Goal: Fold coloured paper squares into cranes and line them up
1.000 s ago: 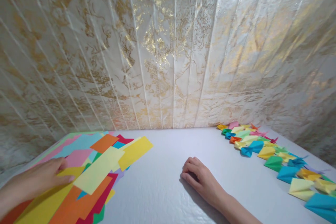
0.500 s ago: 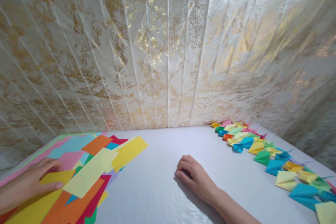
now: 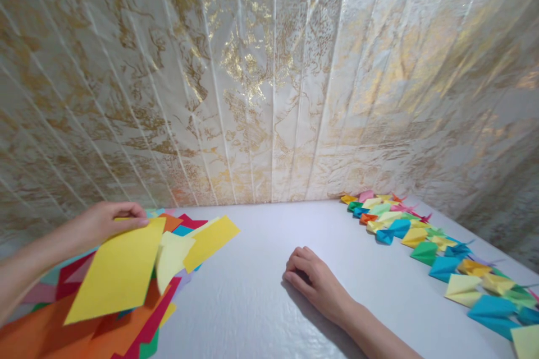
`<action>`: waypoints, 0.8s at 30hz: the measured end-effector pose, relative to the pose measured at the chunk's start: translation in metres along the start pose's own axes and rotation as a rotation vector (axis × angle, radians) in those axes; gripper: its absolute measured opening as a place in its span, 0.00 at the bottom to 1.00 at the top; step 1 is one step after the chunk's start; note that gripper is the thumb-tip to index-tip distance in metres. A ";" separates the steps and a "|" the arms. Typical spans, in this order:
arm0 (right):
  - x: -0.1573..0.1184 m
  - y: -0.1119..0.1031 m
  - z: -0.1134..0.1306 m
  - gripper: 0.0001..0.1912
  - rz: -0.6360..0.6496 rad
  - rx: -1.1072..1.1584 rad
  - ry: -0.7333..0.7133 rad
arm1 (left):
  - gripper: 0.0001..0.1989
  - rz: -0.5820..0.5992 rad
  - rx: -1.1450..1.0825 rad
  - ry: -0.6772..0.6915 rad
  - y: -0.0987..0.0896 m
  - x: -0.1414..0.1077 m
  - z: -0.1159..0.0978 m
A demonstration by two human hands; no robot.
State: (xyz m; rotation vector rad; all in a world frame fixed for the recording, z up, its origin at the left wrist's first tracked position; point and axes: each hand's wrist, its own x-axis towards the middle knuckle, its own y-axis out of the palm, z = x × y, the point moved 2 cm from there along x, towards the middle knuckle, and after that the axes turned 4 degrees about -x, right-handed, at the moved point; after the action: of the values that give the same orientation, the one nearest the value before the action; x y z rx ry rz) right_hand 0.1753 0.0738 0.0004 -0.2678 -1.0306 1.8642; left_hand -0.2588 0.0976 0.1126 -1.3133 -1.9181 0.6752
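Observation:
My left hand (image 3: 112,221) pinches the top edge of a yellow paper sheet (image 3: 120,269), which hangs tilted over a pile of coloured paper. Partly behind that sheet, a pale yellow paper (image 3: 169,255) is bent upward. Orange paper (image 3: 46,325) and a red strip (image 3: 158,314) lie beneath in the pile. On the white table (image 3: 236,291) rests my right hand (image 3: 309,277), its fingers curled inward. Whether anything is inside those fingers is hidden.
Rows of folded paper pieces (image 3: 444,267) in several colours run along the table's right side. Another yellow paper (image 3: 213,242) lies at the pile's right edge. A gold-patterned, shiny curtain (image 3: 273,95) hangs behind the table.
My left hand has risen and moved right, lifting the yellow sheet off the pile. The pale yellow paper has shifted and bent. My right hand has stayed in place.

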 end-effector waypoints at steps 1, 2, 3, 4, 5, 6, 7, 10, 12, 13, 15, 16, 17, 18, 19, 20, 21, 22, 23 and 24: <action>0.000 0.000 0.000 0.10 -0.002 0.000 0.000 | 0.26 0.116 -0.023 0.007 0.010 0.006 -0.009; 0.000 0.001 -0.001 0.10 -0.002 0.001 -0.001 | 0.24 0.201 -0.044 0.011 0.021 0.010 -0.017; 0.000 0.001 -0.001 0.10 -0.003 0.002 -0.003 | 0.22 0.258 -0.059 0.012 0.033 0.014 -0.023; 0.000 0.001 -0.001 0.10 -0.005 0.005 -0.003 | 0.21 0.291 -0.074 0.016 0.046 0.017 -0.030; 0.001 0.001 -0.001 0.10 -0.008 0.010 -0.002 | 0.20 0.319 -0.092 0.023 0.057 0.019 -0.036; 0.001 0.001 -0.001 0.10 -0.010 0.017 0.000 | 0.20 0.334 -0.110 0.036 0.068 0.021 -0.043; 0.002 0.001 -0.001 0.10 -0.012 0.029 0.002 | 0.20 0.343 -0.131 0.051 0.078 0.022 -0.050; 0.002 -0.001 -0.001 0.06 -0.046 0.123 0.043 | 0.21 0.373 -0.211 0.096 0.105 0.017 -0.077; 0.002 -0.001 0.001 0.08 -0.090 0.303 0.115 | 0.21 0.431 -0.287 0.119 0.122 0.005 -0.098; 0.001 0.000 0.002 0.13 -0.102 0.429 0.155 | 0.21 0.462 -0.332 0.130 0.131 -0.004 -0.108; 0.000 0.004 0.005 0.22 -0.076 0.677 0.217 | 0.20 0.508 -0.420 0.133 0.151 -0.025 -0.128; -0.001 0.007 0.006 0.25 -0.043 0.771 0.236 | 0.19 0.525 -0.460 0.130 0.160 -0.035 -0.135; -0.001 0.010 0.006 0.27 -0.008 0.839 0.255 | 0.19 0.527 -0.501 0.125 0.169 -0.045 -0.142; -0.001 0.013 0.006 0.29 0.017 0.885 0.275 | 0.19 0.521 -0.543 0.110 0.177 -0.052 -0.146; -0.001 0.015 0.004 0.29 0.025 0.923 0.296 | 0.20 0.509 -0.590 0.087 0.185 -0.059 -0.148; 0.000 0.016 0.002 0.29 0.008 0.956 0.317 | 0.20 0.496 -0.645 0.059 0.192 -0.064 -0.148; 0.001 0.016 -0.002 0.30 -0.024 0.981 0.341 | 0.21 0.483 -0.703 0.023 0.198 -0.068 -0.147; 0.002 0.016 -0.006 0.30 -0.070 0.996 0.367 | 0.21 0.478 -0.760 -0.019 0.204 -0.071 -0.145; 0.004 0.015 -0.011 0.31 -0.123 1.004 0.392 | 0.23 0.481 -0.813 -0.063 0.209 -0.075 -0.142; 0.005 0.014 -0.015 0.31 -0.174 1.008 0.416 | 0.25 0.493 -0.861 -0.105 0.213 -0.080 -0.140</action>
State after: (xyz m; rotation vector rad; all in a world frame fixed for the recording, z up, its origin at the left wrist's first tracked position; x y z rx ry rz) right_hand 0.1724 0.0832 -0.0178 0.0444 0.2115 1.8285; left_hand -0.0079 0.1014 0.0194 -2.3656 -2.0615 0.0998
